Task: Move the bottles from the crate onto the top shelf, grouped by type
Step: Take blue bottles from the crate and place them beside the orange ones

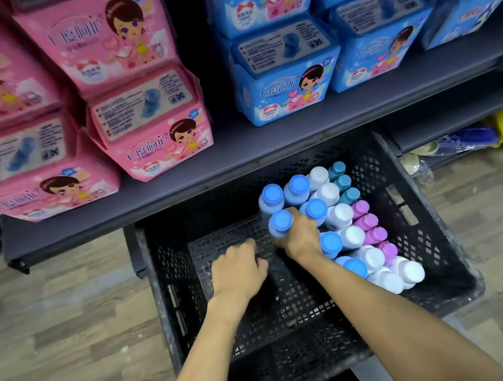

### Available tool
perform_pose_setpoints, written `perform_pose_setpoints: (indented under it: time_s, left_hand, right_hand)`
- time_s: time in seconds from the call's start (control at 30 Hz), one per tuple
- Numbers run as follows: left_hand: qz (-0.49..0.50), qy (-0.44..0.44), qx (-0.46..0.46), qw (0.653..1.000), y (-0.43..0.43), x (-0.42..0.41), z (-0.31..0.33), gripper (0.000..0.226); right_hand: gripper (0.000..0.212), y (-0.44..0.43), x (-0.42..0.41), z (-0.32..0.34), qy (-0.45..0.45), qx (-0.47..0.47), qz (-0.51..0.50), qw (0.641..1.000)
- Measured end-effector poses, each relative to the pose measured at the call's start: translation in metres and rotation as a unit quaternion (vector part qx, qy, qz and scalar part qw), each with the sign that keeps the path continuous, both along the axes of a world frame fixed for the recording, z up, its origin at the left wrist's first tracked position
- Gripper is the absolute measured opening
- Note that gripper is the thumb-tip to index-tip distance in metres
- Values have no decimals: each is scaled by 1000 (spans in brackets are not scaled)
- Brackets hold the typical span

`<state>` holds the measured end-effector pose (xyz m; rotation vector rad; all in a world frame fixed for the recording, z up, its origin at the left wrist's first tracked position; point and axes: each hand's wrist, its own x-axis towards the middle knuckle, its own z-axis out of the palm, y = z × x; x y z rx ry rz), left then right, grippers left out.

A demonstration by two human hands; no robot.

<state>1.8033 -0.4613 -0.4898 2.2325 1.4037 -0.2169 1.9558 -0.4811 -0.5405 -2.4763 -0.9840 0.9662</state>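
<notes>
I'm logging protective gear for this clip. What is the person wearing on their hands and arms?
Nothing visible. The left hand and right hand are ungloved, no watch or bracelet at either wrist. The left forearm and right forearm are bare to the frame edge; no sleeve shows.

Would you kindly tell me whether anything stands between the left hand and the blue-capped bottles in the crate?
Nothing visible does: only bare crate floor lies between the left hand and the nearest blue-capped bottle, which the right hand grips.
</notes>
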Motion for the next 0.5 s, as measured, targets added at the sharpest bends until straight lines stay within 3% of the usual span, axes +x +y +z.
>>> perform_pose_setpoints:
  time_s: [0.3, 0.5]
  left_hand:
    - [-34, 17, 77, 996, 6, -1, 33, 21]
    - [-82, 52, 143, 985, 18, 6, 73, 26]
  right_hand:
    - [28, -4, 5, 27, -44, 16, 86, 995]
    - [38, -6, 23, 99, -154, 98, 231, 956]
